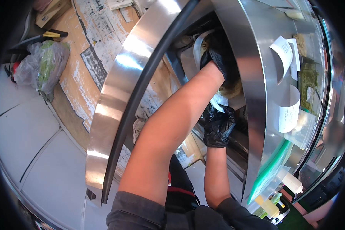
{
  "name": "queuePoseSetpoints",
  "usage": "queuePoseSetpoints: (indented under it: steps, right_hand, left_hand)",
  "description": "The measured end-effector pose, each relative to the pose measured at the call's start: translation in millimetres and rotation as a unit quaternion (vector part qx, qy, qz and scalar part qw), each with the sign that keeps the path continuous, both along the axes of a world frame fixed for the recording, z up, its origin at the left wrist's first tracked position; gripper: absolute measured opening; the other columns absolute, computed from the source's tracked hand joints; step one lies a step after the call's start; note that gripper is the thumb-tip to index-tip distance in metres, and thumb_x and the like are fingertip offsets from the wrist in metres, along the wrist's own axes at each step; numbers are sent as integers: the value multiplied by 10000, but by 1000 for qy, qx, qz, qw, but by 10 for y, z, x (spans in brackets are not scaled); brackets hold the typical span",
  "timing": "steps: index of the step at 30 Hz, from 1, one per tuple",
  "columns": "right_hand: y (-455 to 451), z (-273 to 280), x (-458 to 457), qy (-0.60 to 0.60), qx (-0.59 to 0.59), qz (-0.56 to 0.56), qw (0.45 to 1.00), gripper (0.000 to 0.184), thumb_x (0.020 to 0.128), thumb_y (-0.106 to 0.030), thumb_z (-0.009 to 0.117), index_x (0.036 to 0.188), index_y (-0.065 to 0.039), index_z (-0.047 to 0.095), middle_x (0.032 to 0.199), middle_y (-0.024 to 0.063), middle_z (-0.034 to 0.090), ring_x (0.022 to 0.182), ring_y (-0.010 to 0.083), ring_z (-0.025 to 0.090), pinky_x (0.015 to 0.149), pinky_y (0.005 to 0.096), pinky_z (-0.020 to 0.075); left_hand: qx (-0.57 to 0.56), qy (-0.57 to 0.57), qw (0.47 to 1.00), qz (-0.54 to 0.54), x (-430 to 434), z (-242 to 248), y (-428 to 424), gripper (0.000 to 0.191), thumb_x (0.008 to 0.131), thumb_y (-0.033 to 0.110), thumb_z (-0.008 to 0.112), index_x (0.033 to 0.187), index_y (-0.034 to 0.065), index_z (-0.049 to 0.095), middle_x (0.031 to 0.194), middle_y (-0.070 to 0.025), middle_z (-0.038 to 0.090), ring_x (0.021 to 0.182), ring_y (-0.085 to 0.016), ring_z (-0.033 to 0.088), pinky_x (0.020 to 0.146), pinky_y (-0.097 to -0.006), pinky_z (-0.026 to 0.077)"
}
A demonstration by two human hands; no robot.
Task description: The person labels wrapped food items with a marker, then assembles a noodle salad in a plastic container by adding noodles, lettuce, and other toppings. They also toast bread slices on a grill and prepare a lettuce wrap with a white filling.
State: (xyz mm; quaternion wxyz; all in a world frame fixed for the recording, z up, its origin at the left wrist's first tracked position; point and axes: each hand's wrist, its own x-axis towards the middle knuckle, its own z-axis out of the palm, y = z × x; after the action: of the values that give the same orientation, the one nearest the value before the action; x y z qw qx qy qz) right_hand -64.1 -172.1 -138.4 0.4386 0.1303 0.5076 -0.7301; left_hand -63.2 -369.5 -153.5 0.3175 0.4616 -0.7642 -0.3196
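My left hand [214, 63], in a black glove, reaches deep into an opened stainless-steel cabinet. Its fingers are lost in the dark interior, beside the white curved rim [199, 46] of what looks like a container. Pale tan contents [231, 89] show near that wrist, too shadowed to name. Nearer my body, my right hand [219, 126], also black-gloved, has its fingers curled at the near end of a white band [217, 105], seemingly the same rim. Crumpled clear plastic [222, 98] lies against it.
The steel door [119, 73] with its black gasket [149, 66] stands open at left. On the counter are paper slips [289, 118], a green-edged board [268, 169] and squeeze bottles [291, 181]. A bagged green vegetable [47, 66] sits left, above worn flooring [74, 83].
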Motion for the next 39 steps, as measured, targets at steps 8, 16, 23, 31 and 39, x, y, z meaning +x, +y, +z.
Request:
queuePoseSetpoints:
  steps: [8, 16, 23, 31, 39]
  right_hand:
    - [22, -51, -16, 29, -54, 5, 998, 256, 779, -189, 585, 974, -24, 602, 1036, 135, 622, 969, 272, 591, 878, 362, 482]
    - [11, -116, -38, -26, -82, 13, 996, 250, 805, -231, 566, 979, -58, 615, 1008, 109, 633, 954, 261, 597, 841, 359, 480]
    - [-36, -94, 4, 74, -78, -21, 994, 219, 805, -183, 601, 972, -43, 612, 971, 114, 634, 934, 266, 593, 829, 356, 469]
    - [-174, -109, -87, 120, -65, 0, 991, 295, 860, -203, 523, 1104, -38, 529, 1086, 125, 570, 1009, 273, 551, 888, 365, 436]
    - [-489, -169, -77, 97, -77, -20, 992, 375, 922, -237, 429, 1242, -41, 442, 1213, 125, 498, 1088, 271, 504, 946, 375, 400]
  left_hand:
    - [-73, -74, 994, 43, 277, 191, 227, 354, 765, 252, 558, 1088, 112, 596, 1193, -118, 537, 1139, -276, 480, 956, -417, 378]
    - [-130, -23, 984, -118, 931, 454, 709, 328, 701, 239, 633, 1008, 124, 626, 1144, -106, 559, 1114, -265, 497, 944, -405, 392]
    - [87, 594, 796, 81, 889, 257, 787, 267, 843, 233, 579, 975, 9, 518, 904, -76, 546, 823, -166, 554, 791, -306, 467]
    - [298, 678, 651, 168, 1151, 154, 998, 353, 880, 151, 543, 1184, -14, 472, 1116, -167, 544, 1126, -300, 488, 934, -404, 431]
    - [121, 327, 916, 200, 2452, 1058, 1886, 315, 873, 212, 538, 1096, -9, 504, 1023, -122, 563, 919, -234, 573, 801, -351, 494]
